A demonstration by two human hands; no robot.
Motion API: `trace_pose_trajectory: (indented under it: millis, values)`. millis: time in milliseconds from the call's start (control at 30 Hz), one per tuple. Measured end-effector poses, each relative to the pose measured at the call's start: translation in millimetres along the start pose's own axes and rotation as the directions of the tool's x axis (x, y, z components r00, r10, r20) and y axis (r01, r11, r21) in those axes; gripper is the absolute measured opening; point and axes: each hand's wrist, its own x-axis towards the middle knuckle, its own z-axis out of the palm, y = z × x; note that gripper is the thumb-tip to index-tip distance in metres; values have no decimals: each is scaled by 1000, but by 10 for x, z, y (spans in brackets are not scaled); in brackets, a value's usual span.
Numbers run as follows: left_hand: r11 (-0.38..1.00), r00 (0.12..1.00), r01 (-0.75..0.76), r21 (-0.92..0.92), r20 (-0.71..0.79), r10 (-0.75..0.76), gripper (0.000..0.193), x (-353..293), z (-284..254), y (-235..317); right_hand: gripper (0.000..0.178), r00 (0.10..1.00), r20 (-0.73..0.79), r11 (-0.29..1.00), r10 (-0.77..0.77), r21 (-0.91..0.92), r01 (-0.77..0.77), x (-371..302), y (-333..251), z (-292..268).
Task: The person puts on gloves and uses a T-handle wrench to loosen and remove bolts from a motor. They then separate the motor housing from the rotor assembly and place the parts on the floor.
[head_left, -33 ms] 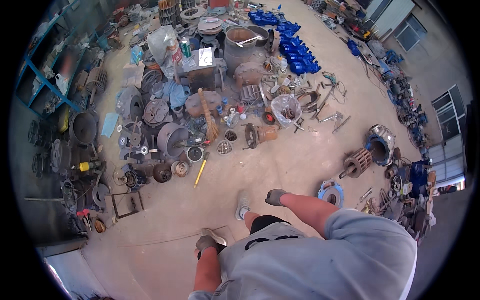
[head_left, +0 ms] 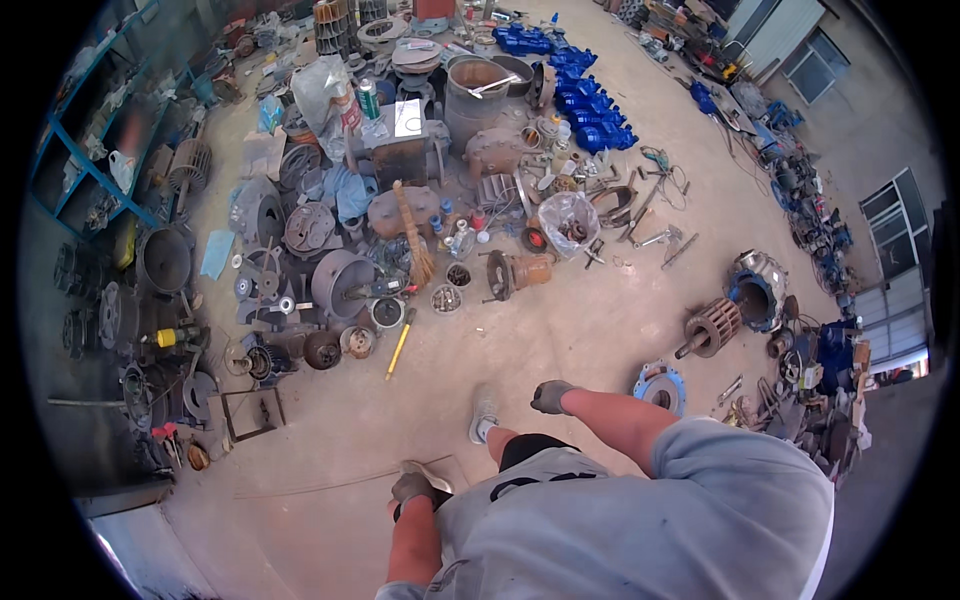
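My right hand (head_left: 552, 397), in a dark grey glove, hangs over the bare floor ahead of my body, its fingers curled into a fist. Nothing shows in it. To its right on the floor lies a round flange with a blue rim (head_left: 659, 388). My left hand (head_left: 411, 488), gloved too, hangs low by my side, just above my shoe (head_left: 437, 478). Its fingers look curled in, and I see nothing held. Neither hand touches any of the parts around me. Farther ahead lies a yellow-handled tool (head_left: 401, 345).
Metal housings, a straw hand broom (head_left: 411, 235) and cups of small parts (head_left: 447, 297) crowd the floor ahead. A finned rotor (head_left: 712, 327) and a motor housing (head_left: 757, 290) lie to the right. Blue pumps (head_left: 605, 130) line up farther back. A square metal frame (head_left: 254, 413) sits left.
The surroundings have shifted very slightly left in the view. Both hands keep the same pose and place.
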Motion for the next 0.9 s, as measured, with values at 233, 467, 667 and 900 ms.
trace_pose_trajectory:
  millis: [233,467,667,900]
  values:
    - [894,883,-434,115,249,397,43,-150,-383,336,46,986,-26,973,165,167,-159,-344,385,73]
    - [683,617,-728,53,486,620,44,-100,-1,603,46,986,-60,962,154,239,-136,-822,385,635]
    - [844,820,-535,16,250,515,45,41,622,561,46,985,-42,973,166,171,-157,-1166,180,773]
    - [833,820,-547,-83,150,553,40,317,550,95,47,987,-29,987,158,24,-158,-1077,26,850]
